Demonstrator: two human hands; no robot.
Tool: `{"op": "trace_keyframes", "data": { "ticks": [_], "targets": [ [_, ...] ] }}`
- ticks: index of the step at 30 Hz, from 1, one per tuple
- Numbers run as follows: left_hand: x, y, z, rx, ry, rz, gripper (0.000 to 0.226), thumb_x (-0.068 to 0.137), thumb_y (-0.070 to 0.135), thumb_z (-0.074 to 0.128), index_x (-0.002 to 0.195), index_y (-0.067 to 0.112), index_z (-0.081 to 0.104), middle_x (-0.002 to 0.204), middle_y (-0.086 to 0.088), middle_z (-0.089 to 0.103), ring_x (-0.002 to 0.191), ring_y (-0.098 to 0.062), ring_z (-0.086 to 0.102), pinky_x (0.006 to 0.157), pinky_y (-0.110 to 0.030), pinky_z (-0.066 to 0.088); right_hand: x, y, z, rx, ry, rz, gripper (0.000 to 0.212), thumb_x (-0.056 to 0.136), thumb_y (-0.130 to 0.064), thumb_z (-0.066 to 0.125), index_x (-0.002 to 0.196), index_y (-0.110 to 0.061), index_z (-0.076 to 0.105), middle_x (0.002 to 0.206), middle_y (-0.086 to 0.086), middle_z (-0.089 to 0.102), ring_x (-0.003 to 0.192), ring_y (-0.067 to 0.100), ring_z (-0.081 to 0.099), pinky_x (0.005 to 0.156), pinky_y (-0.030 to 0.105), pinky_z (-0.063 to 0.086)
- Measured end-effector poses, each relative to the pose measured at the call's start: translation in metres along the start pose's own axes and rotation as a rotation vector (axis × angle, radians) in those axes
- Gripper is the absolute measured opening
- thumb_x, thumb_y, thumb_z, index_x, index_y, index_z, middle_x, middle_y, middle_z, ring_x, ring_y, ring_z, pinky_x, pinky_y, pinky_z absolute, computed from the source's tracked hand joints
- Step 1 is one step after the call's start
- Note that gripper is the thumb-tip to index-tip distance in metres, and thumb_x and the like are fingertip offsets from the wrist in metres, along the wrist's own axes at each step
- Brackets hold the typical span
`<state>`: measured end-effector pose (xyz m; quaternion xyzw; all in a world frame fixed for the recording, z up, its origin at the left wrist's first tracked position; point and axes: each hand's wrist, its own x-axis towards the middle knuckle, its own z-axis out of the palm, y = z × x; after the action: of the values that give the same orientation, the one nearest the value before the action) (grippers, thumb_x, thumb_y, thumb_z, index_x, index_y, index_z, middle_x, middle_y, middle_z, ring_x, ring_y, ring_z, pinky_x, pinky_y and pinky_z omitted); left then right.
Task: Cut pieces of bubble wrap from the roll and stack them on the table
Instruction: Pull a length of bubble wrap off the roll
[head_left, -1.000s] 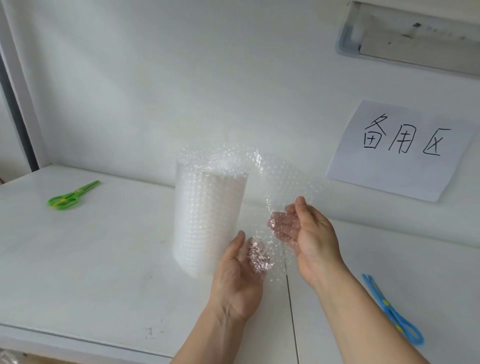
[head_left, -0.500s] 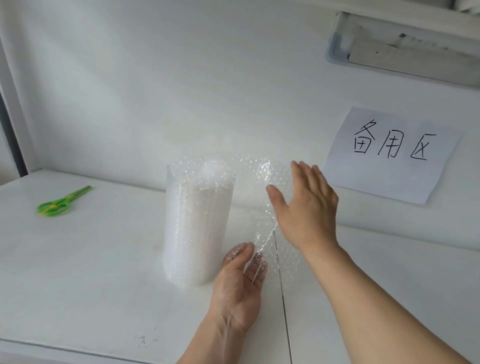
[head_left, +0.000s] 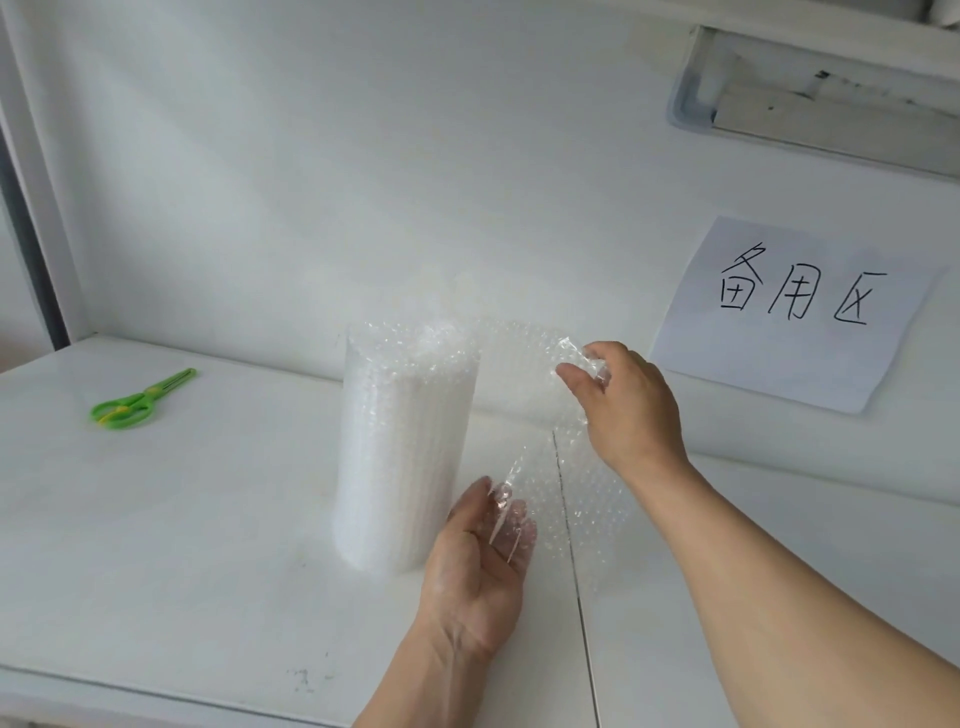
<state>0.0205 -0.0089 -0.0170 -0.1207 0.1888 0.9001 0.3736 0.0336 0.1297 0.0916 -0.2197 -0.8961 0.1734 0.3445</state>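
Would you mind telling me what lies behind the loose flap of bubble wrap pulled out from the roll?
Through the loose flap, held by the left hand and right hand, the white table and its dark seam show. The left fingertips are blurred behind it.

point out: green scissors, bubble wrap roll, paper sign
green scissors (head_left: 136, 406): head view, on the pivot where handles meet blades.
bubble wrap roll (head_left: 405, 447): head view, mid-height on the upright roll's side.
paper sign (head_left: 795, 322): head view, on the sheet's middle, below the handwriting.
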Motion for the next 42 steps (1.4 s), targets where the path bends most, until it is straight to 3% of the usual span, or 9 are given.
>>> {"op": "trace_keyframes", "data": {
  "ticks": [6, 10, 14, 20, 25, 28, 31, 36, 42],
  "targets": [
    [-0.004, 0.001, 0.001, 0.054, -0.053, 0.012, 0.010, 0.083, 0.012, 0.066, 0.091, 0.018, 0.067, 0.095, 0.001, 0.073, 0.094, -0.019, 0.063, 0.095, -0.035, 0.046, 0.009, 0.004, -0.008, -0.009, -0.003, -0.013, 0.036, 0.096, -0.040, 0.055, 0.122, -0.017, 0.060, 0.120, 0.004, 0.065, 0.112, 0.024, 0.056, 0.092, 0.034, 0.042],
    [-0.002, 0.004, 0.003, 0.071, -0.053, -0.017, 0.017, 0.086, 0.034, 0.067, 0.084, 0.016, 0.065, 0.084, -0.002, 0.071, 0.082, -0.018, 0.064, 0.087, -0.034, 0.047, 0.011, -0.002, -0.010, 0.002, -0.043, -0.029, 0.039, 0.092, -0.046, 0.057, 0.122, -0.020, 0.059, 0.114, -0.004, 0.067, 0.113, 0.021, 0.056, 0.095, 0.035, 0.044],
    [0.001, -0.001, 0.002, 0.115, -0.024, -0.016, 0.020, 0.088, 0.029, 0.066, 0.076, 0.015, 0.064, 0.074, -0.004, 0.067, 0.068, -0.017, 0.062, 0.076, -0.031, 0.048, 0.018, -0.012, -0.012, 0.024, -0.100, -0.022, 0.041, 0.087, -0.055, 0.060, 0.116, -0.025, 0.062, 0.111, -0.007, 0.068, 0.107, 0.016, 0.060, 0.093, 0.034, 0.047],
    [0.003, -0.006, 0.001, 0.211, 0.005, 0.107, 0.016, 0.090, 0.023, 0.067, 0.080, 0.013, 0.061, 0.078, -0.006, 0.066, 0.066, -0.019, 0.060, 0.073, -0.033, 0.052, 0.032, -0.013, -0.011, 0.192, -0.125, 0.027, 0.026, 0.094, -0.037, 0.058, 0.085, -0.013, 0.065, 0.090, -0.014, 0.067, 0.097, 0.012, 0.063, 0.078, 0.027, 0.045],
    [0.003, -0.008, 0.002, 0.227, 0.027, 0.164, 0.014, 0.089, 0.019, 0.068, 0.079, 0.012, 0.060, 0.081, -0.006, 0.065, 0.069, -0.019, 0.058, 0.074, -0.033, 0.051, 0.034, -0.006, -0.007, 0.216, -0.177, 0.075, 0.020, 0.092, -0.039, 0.059, 0.101, -0.022, 0.063, 0.092, -0.007, 0.070, 0.095, 0.016, 0.064, 0.077, 0.028, 0.045],
    [0.002, -0.009, 0.003, 0.237, 0.020, 0.169, 0.014, 0.089, 0.018, 0.068, 0.081, 0.011, 0.058, 0.078, -0.006, 0.064, 0.067, -0.019, 0.054, 0.074, -0.032, 0.050, 0.037, -0.010, -0.011, 0.069, -0.219, 0.039, 0.037, 0.085, -0.053, 0.062, 0.115, -0.032, 0.061, 0.102, -0.011, 0.062, 0.098, 0.015, 0.059, 0.091, 0.031, 0.047],
    [0.001, -0.011, 0.005, 0.279, 0.014, 0.184, 0.012, 0.088, 0.016, 0.068, 0.084, 0.009, 0.060, 0.079, -0.006, 0.062, 0.066, -0.018, 0.052, 0.075, -0.031, 0.049, 0.042, -0.019, -0.013, 0.042, -0.248, -0.043, 0.016, 0.088, -0.038, 0.063, 0.100, -0.027, 0.067, 0.091, -0.015, 0.065, 0.098, 0.015, 0.063, 0.091, 0.032, 0.048],
    [0.001, -0.001, 0.004, 0.126, 0.004, 0.113, 0.014, 0.092, 0.015, 0.064, 0.105, 0.017, 0.066, 0.093, -0.004, 0.072, 0.086, -0.021, 0.065, 0.085, -0.033, 0.050, 0.045, -0.022, -0.013, 0.272, -0.267, -0.072, 0.004, 0.092, -0.021, 0.060, 0.091, -0.022, 0.064, 0.080, -0.011, 0.069, 0.089, 0.013, 0.066, 0.079, 0.029, 0.047],
    [-0.008, 0.006, 0.007, -0.012, -0.071, 0.066, 0.022, 0.091, -0.002, 0.055, 0.089, 0.018, 0.064, 0.091, 0.001, 0.076, 0.089, -0.021, 0.067, 0.095, -0.037, 0.049, 0.042, -0.007, -0.010, 0.065, -0.156, -0.032, 0.016, 0.093, -0.040, 0.056, 0.090, -0.026, 0.062, 0.073, -0.009, 0.068, 0.076, 0.017, 0.063, 0.075, 0.036, 0.052]
  ]
}}
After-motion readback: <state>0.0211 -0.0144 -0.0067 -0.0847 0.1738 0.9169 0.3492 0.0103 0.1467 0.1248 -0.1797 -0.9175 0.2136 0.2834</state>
